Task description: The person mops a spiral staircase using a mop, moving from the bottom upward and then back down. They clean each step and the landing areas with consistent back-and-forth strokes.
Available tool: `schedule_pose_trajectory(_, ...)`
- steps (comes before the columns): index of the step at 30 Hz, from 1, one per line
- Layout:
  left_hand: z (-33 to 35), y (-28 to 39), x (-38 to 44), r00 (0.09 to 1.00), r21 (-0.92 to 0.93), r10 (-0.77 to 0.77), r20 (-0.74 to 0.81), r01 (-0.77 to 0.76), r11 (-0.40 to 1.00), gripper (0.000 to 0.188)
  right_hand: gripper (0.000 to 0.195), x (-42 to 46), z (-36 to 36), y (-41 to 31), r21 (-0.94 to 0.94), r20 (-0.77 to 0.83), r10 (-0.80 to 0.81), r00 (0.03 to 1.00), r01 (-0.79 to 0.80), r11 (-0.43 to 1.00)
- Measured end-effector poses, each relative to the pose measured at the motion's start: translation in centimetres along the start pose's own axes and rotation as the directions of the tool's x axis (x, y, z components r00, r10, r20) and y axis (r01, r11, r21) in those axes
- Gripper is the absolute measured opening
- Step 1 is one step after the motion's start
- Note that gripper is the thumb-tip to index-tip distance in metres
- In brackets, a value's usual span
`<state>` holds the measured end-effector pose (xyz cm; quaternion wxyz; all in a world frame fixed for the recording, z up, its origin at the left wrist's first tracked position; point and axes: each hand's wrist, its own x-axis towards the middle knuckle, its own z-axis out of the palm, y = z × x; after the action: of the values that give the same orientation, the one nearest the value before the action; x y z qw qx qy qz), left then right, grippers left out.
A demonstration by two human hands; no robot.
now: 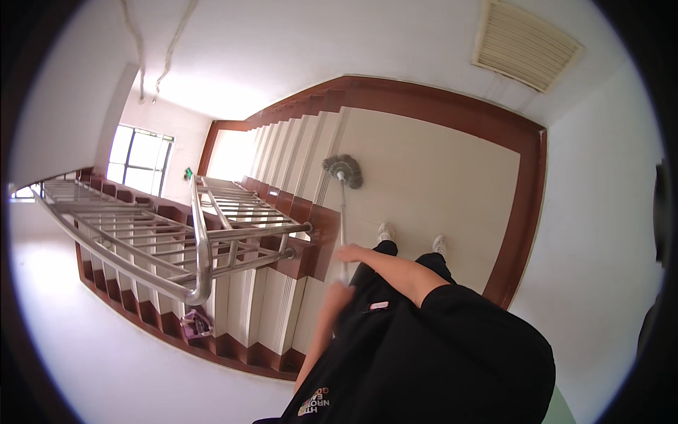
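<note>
A long pale pole runs from my hands to a grey fringed mop head (344, 170), which rests on the landing floor (424, 159) near the top edge of a stair flight. My right hand (349, 253) is closed around the pole at its middle. My left hand (339, 296), slightly blurred, grips the pole's near end, close to my body. Both of my shoes stand on the landing, to the right of the pole. The mop head lies ahead of them and to the left.
At left, a metal stair railing (201, 244) stands between two stair flights. Steps (296, 153) adjoin the landing's left side; more steps (270, 312) lie below the railing. A purple object (196, 323) rests on the stairs. Dark red skirting (508, 265) and white walls border the landing.
</note>
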<state>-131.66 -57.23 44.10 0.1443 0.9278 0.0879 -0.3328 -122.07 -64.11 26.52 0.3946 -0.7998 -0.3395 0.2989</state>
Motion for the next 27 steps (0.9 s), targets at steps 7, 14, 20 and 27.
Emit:
schedule_pose_trajectory(7,-0.6,0.4,5.5,0.972,-0.417,0.000,0.236,0.101,0.903,0.025,0.031,-0.1,-4.4,-0.2,0.242,0.028,0.408,0.912,-0.403,0.883)
schedule_pose_trajectory(14,-3.6,5.2,6.3,0.758,-0.555,0.316,0.570,0.072,0.829,0.019,0.031,-7.8,-6.5,0.8,0.630,-0.169,0.697,0.697,-0.467,0.621)
schedule_pose_trajectory(20,-1.7,8.6,8.8,0.625,-0.535,0.342,0.702,0.146,0.832,0.010,0.025,-12.7,-7.1,1.1,0.776,-0.329,0.840,0.432,-0.384,0.501)
schedule_pose_trajectory(27,1.1,9.8,9.9,0.417,-0.490,0.331,0.847,0.368,0.790,0.008,0.023,-16.2,-4.9,3.8,0.857,-0.326,0.905,0.272,-0.320,0.404)
